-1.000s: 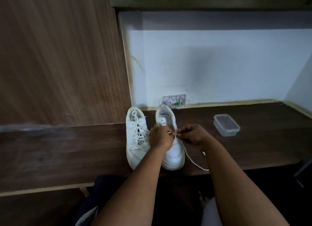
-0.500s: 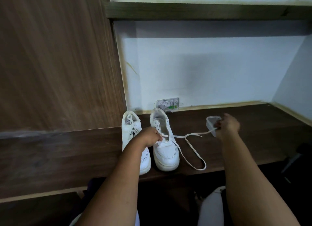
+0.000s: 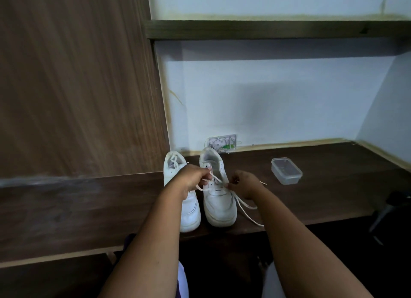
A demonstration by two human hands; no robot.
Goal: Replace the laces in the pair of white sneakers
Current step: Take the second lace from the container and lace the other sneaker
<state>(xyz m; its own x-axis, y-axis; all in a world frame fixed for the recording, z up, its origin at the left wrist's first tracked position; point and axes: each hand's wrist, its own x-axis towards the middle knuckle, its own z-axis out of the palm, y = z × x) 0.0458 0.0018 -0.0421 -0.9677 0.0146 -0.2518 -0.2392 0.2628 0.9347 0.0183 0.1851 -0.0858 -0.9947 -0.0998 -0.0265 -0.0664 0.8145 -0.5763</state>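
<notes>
White leather, two sneakers side by side on the table (image 3: 89, 204), toes toward me. Starting at the left: the left sneaker (image 3: 186, 206) looks fully laced, crossings visible up by its tongue, so I judge that one done. My left hand (image 3: 194, 179) reaches across it, fingers curled and pinching one run of the lace (image 3: 242, 205) just above the right sneaker (image 3: 219, 200). That shoe is only partly threaded: the lace crosses low near my fingers, and the upper eyelets beyond them sit bare. So about half the job remains, by my reckoning — the rest of this shoe's eyelets, then the tie.

My right hand (image 3: 243, 184) hovers just right of the same sneaker, fingers closed on the other lace end, its tip poking out past my knuckles; the slack trails down over the table edge toward me. Both forearms come in low and converge on the shoe, wrists slightly bent down. Well right of my fingers stands a clear tub (image 3: 286, 170).
</notes>
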